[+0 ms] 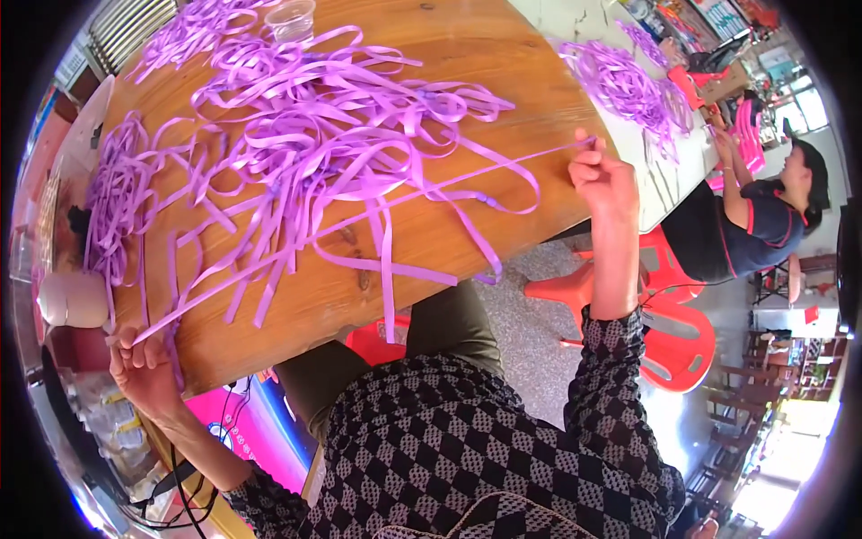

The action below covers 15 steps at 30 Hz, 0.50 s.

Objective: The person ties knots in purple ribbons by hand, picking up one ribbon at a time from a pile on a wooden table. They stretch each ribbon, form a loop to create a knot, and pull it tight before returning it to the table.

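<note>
Shirt (440, 440); hands (606, 184) w/ ribbon (370, 213); cup (292, 22) contents unclr.

Left hand (142, 373): yours, pinching a purple ribbon (485, 170).
Right hand (603, 175): yours, holding the same ribbon stretched straight.
Ribbon heap (337, 148): on the wooden table (530, 76), beyond and between your hands.
Co-worker (763, 216): right of your right hand.

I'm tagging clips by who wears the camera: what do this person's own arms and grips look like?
The left sleeve and right sleeve are black with a grey, textured diamond pattern, and stop short of the wrists, leaving the left forearm and right forearm partly bare. The left grip and right grip are ungloved; no jewellery can be made out.
</note>
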Each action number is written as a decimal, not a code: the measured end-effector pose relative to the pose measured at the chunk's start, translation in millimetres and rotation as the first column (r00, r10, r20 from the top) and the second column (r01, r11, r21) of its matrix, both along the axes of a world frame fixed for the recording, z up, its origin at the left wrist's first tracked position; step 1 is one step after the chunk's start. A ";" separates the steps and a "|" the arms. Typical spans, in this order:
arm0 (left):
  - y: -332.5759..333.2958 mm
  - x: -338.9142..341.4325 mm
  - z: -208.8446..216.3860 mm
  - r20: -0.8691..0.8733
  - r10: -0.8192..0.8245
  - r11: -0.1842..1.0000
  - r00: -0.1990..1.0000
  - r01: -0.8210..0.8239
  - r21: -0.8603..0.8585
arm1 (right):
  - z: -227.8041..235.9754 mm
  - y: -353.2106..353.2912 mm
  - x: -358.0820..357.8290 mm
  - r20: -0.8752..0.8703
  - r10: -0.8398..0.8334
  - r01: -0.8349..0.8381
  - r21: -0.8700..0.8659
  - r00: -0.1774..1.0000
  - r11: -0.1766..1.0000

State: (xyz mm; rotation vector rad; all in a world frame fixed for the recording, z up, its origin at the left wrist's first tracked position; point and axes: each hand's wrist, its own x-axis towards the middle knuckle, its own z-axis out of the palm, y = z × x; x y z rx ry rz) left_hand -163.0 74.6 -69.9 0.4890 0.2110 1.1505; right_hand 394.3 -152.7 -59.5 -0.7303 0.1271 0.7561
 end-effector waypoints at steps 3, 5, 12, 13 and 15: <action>-6.1 4.7 -1.4 -0.060 0.029 0.999 0.998 -0.030 -0.013 | -6.2 -5.1 5.3 0.092 0.038 -0.039 0.007 0.995 0.999; -4.7 10.2 0.6 -0.070 -0.050 0.998 0.996 0.052 0.023 | -10.8 -11.1 16.8 0.074 0.076 -0.080 0.045 0.994 0.996; -16.0 35.2 15.8 -0.191 0.101 0.995 0.976 -0.095 0.042 | -12.4 -17.9 28.6 0.160 0.079 -0.085 0.031 0.984 0.996; -13.6 30.3 12.3 -0.130 0.074 0.997 0.989 -0.069 0.036 | -11.9 -17.9 28.5 0.158 0.096 -0.102 0.031 0.983 0.994; -8.5 25.6 9.0 -0.115 0.036 0.997 0.993 -0.028 0.066 | -13.8 -18.8 30.0 0.202 0.125 -0.134 0.030 0.971 0.991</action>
